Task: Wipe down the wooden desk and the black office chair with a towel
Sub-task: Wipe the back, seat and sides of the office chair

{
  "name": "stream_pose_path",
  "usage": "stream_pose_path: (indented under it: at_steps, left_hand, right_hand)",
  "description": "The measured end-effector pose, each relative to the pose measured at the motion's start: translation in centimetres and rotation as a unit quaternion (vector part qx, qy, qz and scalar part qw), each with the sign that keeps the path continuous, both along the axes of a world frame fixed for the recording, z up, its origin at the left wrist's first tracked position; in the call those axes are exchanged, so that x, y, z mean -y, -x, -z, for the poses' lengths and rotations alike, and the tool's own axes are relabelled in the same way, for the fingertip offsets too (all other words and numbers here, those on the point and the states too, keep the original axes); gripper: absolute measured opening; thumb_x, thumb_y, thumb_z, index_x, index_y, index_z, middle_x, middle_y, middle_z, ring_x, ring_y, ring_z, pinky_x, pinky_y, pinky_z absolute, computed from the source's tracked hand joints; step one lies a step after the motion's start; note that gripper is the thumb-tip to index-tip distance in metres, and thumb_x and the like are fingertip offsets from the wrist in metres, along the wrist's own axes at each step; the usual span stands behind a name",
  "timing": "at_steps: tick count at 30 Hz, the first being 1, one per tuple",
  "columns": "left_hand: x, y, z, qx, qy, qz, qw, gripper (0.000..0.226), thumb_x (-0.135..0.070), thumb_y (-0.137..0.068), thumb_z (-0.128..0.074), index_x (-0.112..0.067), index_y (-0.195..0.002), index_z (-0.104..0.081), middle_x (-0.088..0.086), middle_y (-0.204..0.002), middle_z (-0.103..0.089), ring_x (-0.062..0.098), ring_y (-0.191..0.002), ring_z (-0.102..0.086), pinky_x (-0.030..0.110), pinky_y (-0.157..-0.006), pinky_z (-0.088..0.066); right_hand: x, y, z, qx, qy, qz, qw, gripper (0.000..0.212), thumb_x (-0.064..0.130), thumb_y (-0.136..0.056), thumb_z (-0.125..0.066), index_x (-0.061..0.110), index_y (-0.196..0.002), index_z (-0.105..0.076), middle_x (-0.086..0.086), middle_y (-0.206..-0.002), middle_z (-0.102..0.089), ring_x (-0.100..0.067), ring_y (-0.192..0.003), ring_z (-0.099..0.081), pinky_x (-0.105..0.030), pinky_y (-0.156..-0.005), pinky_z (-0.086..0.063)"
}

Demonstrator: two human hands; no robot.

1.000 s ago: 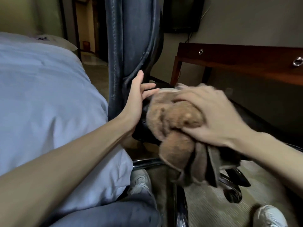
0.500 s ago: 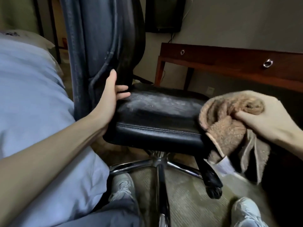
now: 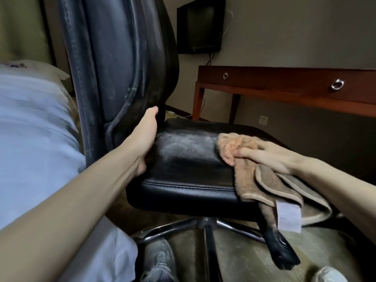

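Observation:
The black office chair (image 3: 183, 159) stands in front of me, its seat dusty grey in the middle and its tall backrest at the left. My left hand (image 3: 142, 139) grips the lower edge of the backrest where it meets the seat. A brown towel (image 3: 264, 176) lies bunched on the seat's right side, one end with a white tag hanging over the edge. My right hand (image 3: 270, 157) presses flat on the towel with straight fingers. The wooden desk (image 3: 284, 84) with ring drawer pulls stands behind the chair at the right.
A bed with a pale blue cover (image 3: 34, 149) lies close on the left. The chair's chrome star base (image 3: 205, 226) and a black caster sit on the carpet between my two shoes. A dark screen (image 3: 199, 27) hangs on the wall.
My right hand has brought the towel from beyond the seat's right edge onto the seat and flattened on it. My left hand stays on the backrest.

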State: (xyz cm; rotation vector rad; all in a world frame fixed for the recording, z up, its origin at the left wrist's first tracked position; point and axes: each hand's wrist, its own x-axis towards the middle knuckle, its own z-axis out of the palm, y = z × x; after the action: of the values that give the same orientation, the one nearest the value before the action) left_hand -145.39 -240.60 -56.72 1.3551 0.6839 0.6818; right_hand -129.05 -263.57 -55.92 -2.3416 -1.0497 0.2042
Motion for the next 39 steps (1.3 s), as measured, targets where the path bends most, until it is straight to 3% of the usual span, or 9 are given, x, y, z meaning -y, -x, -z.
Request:
stream_pose_path:
  at_steps: [6,9,14,18,21,23,26,33,39]
  left_hand:
    - [0.0,0.4,0.4,-0.004,0.011,-0.004,1.0,0.071,-0.078,-0.091,-0.041,-0.019,-0.12,-0.067,0.001,-0.088,-0.074,0.018,-0.085,-0.069,0.03,-0.075,-0.051]
    - [-0.3,0.7,0.4,0.006,0.018,0.008,1.0,0.063,-0.078,-0.09,-0.041,-0.023,-0.096,-0.069,-0.004,-0.068,-0.077,0.015,-0.064,-0.076,0.032,-0.065,-0.052]
    - [-0.7,1.5,0.0,-0.002,0.027,0.031,0.999,0.071,-0.081,-0.076,-0.054,-0.021,-0.107,-0.072,0.004,-0.097,-0.078,0.018,-0.077,-0.076,0.033,-0.071,-0.049]
    - [0.0,1.3,-0.5,0.018,0.033,0.014,0.999,0.058,-0.073,-0.09,-0.05,-0.023,-0.108,-0.073,0.0,-0.093,-0.068,0.0,-0.044,-0.064,0.024,-0.053,-0.044]
    - [-0.4,0.7,-0.6,0.025,0.032,0.012,0.999,0.059,-0.075,-0.087,-0.051,-0.025,-0.11,-0.074,0.0,-0.106,-0.068,0.007,-0.07,-0.07,0.025,-0.062,-0.039]
    - [-0.7,0.5,-0.6,0.025,0.03,0.003,0.999,0.057,-0.075,-0.087,-0.051,-0.027,-0.11,-0.074,-0.001,-0.117,-0.066,0.006,-0.087,-0.062,0.025,-0.064,-0.036]
    - [-1.0,0.2,-0.2,0.018,0.028,-0.003,0.999,0.05,-0.072,-0.089,-0.05,-0.03,-0.108,-0.072,-0.004,-0.112,-0.066,-0.001,-0.073,-0.067,0.018,-0.051,-0.044]
    - [-1.2,0.1,0.1,0.02,0.048,0.014,0.999,0.05,-0.071,-0.092,-0.048,-0.025,-0.105,-0.064,-0.008,-0.055,-0.065,-0.003,-0.035,-0.057,0.015,-0.026,-0.038]
    - [-0.2,0.4,-0.7,0.015,0.055,0.033,0.998,0.084,-0.078,-0.091,-0.041,-0.026,-0.156,-0.043,0.0,-0.162,-0.04,-0.003,-0.104,-0.049,0.017,-0.061,-0.036]
  right_hand:
    - [-10.9,5.9,0.8,0.035,-0.036,-0.171,0.984,0.009,0.038,-0.089,-0.07,0.032,-0.093,-0.075,0.035,-0.097,-0.068,0.007,-0.1,-0.061,-0.005,-0.094,-0.04]
    - [-13.0,8.5,1.0,0.026,-0.051,-0.159,0.986,0.026,0.05,-0.073,-0.073,0.035,-0.094,-0.072,0.011,-0.107,-0.07,-0.016,-0.104,-0.064,-0.037,-0.096,-0.053]
    - [-8.3,8.1,-1.1,-0.002,-0.106,-0.196,0.975,0.017,0.032,-0.067,-0.071,0.019,-0.077,-0.074,-0.002,-0.077,-0.075,-0.015,-0.072,-0.064,-0.041,-0.073,-0.054]
    - [-2.2,2.3,-4.7,0.179,-0.099,-0.01,0.979,0.038,0.057,-0.051,-0.062,0.041,-0.084,-0.072,0.01,-0.081,-0.075,-0.013,-0.082,-0.07,-0.037,-0.079,-0.057]
    - [0.6,-3.4,-6.6,0.207,-0.085,0.068,0.972,0.045,0.054,-0.064,-0.079,0.042,-0.105,-0.067,0.009,-0.107,-0.073,-0.012,-0.098,-0.068,-0.029,-0.086,-0.05]
    - [0.8,-6.8,-6.6,0.112,-0.045,0.056,0.991,0.093,0.059,-0.061,-0.087,0.035,-0.144,-0.051,0.01,-0.137,-0.059,0.004,-0.114,-0.06,-0.015,-0.099,-0.041]
    - [-0.3,-10.4,-3.8,0.011,0.097,0.103,0.99,0.134,0.096,-0.055,-0.063,0.027,-0.163,-0.024,0.001,-0.167,-0.03,-0.02,-0.151,-0.032,-0.04,-0.127,-0.019]
    - [-7.0,-12.5,-0.2,0.05,0.137,0.102,0.984,0.062,0.061,-0.104,-0.035,0.024,-0.153,-0.045,-0.014,-0.163,-0.036,-0.036,-0.146,-0.037,-0.042,-0.116,-0.028]
    - [-12.4,-7.2,0.1,0.046,0.085,-0.025,0.995,0.05,0.054,-0.1,-0.046,0.028,-0.142,-0.055,-0.008,-0.153,-0.048,-0.032,-0.135,-0.045,-0.047,-0.117,-0.034]
